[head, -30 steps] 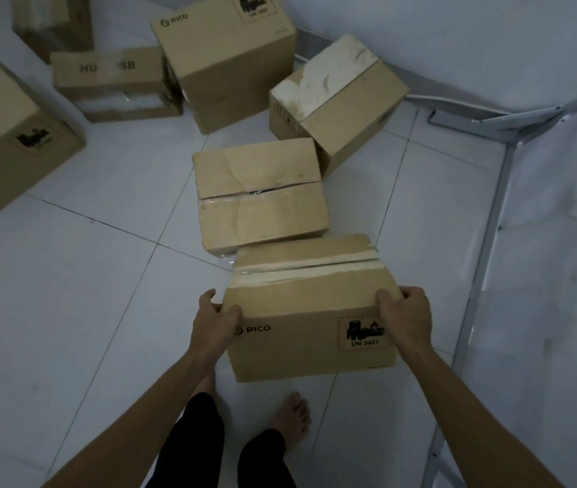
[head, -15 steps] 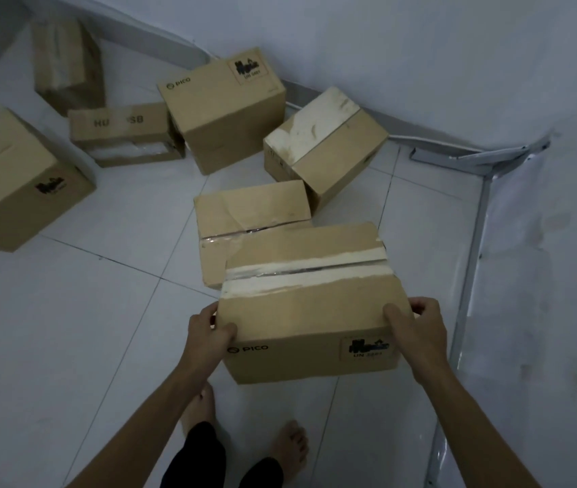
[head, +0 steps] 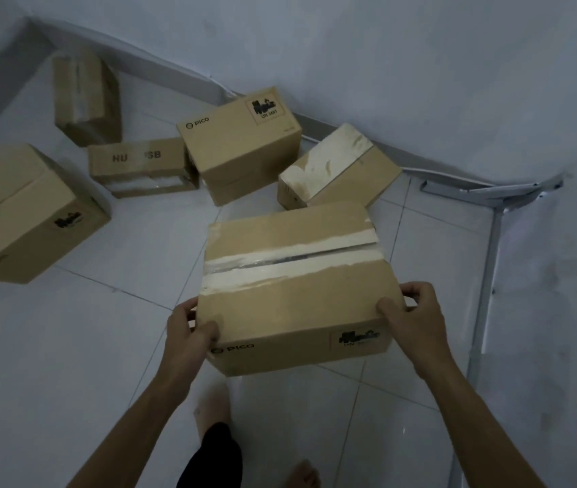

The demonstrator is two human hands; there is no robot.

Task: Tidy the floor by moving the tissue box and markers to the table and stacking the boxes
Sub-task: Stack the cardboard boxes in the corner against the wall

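I hold a taped brown PICO cardboard box (head: 294, 287) above the white tiled floor. My left hand (head: 188, 332) grips its left end and my right hand (head: 412, 318) grips its right end, thumbs on the top. The box now hides the dented box that lay on the floor in front of me. Other cardboard boxes lie on the floor: a white-stained one (head: 340, 169), an upright PICO one (head: 241, 142), a flat one marked HU SB (head: 139, 163), a tall one in the corner (head: 86, 96) and a big one at the left (head: 23, 213). No tissue box or markers are in view.
A white wall runs behind the boxes. A grey metal table frame (head: 487, 248) stands at the right, its leg close to my right hand. My bare feet (head: 209, 406) stand on the tiles below the box. Open floor lies at the left front.
I have lifted the box and carried it forward over the dented box, which it now covers. The view has tilted up, showing more of the wall and the corner.
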